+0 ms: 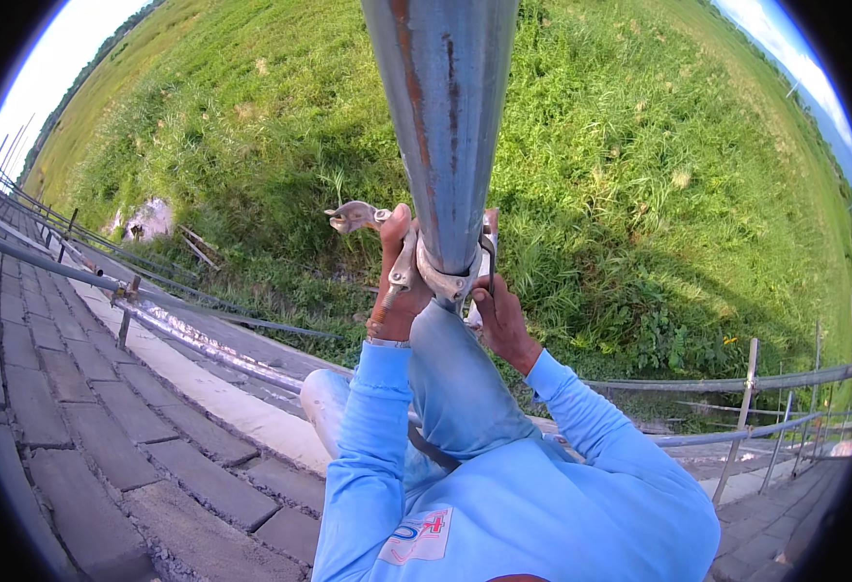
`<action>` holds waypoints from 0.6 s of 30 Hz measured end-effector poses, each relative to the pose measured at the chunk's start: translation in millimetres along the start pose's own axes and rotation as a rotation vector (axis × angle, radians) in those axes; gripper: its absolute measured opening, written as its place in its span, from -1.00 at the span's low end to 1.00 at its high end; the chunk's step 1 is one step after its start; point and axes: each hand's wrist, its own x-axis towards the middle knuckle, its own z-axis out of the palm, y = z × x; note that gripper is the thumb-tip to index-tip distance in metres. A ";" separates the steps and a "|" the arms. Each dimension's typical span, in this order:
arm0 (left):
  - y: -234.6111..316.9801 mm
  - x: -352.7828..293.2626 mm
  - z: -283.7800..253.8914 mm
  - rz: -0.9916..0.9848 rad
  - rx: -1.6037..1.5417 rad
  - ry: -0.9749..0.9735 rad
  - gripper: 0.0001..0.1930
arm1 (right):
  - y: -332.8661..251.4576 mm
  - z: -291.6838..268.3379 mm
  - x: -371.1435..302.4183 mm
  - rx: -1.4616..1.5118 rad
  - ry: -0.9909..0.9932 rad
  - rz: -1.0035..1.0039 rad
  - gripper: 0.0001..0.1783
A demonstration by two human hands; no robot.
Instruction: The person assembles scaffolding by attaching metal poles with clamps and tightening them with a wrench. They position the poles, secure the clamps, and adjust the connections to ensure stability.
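In front of me a grey steel scaffold pole point(450, 126) with rust streaks stands upright. A pale metal scaffold coupler point(442, 278) sits around it at knee height, with one loose jaw point(356, 215) swung out to the left. My left hand point(399, 281) is closed on the coupler's left side, thumb up, next to a rusty bolt. My right hand point(505, 318) is closed at the right side, its fingers pinching a thin dark bent rod point(489, 260) against the coupler. The rod's exact kind cannot be made out. My bent knee point(455, 364) is just below the coupler.
A wall of grey blocks point(86, 427) curves along the left. Horizontal scaffold tubes point(203, 306) run beside it, with more rails point(717, 384) and an upright post point(736, 427) at the right. Far below lies green grass and brush point(620, 184).
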 end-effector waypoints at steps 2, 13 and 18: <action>3.2 2.5 9.1 0.014 0.029 -0.136 -0.10 | -4.4 -4.2 -4.5 0.010 0.002 0.049 -0.58; 8.7 -4.1 17.9 -0.012 0.056 0.111 -0.26 | -135.5 -28.4 -62.9 0.441 -0.151 0.615 -0.34; 7.7 -1.5 12.4 -0.025 0.047 0.157 -0.35 | -174.0 -45.4 -57.1 0.458 -0.271 0.652 -0.30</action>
